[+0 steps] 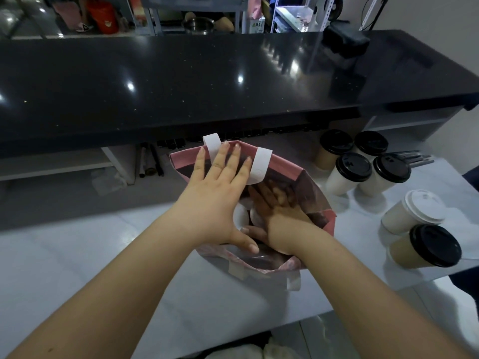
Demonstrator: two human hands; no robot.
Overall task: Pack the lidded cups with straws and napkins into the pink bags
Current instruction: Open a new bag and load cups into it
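Pink bag (282,165) stands open-mouthed in the middle of the white table (77,255), right in front of the person, with both hands at it. The left hand (220,193) lies flat and spread wide, fingers straight, pressing on the bag's far wall between the two ends of a white handle (256,167); its thumb reaches down toward the near rim. The right hand (280,213) is plunged inside the bag past the wrist, fingers stretched out rather than curled, seemingly against the right inner wall. It is blurred and in shadow there, so I cannot tell whether it touches anything else. Just under the two hands, white lids (239,216) show down in the bag. To the right on the table, near the bag, stand four black-lidded cups (347,174) bunched together. Nearer the table's right end are a white-lidded cup (412,213) and, just beside it, a brown cup (425,247) with a black lid.
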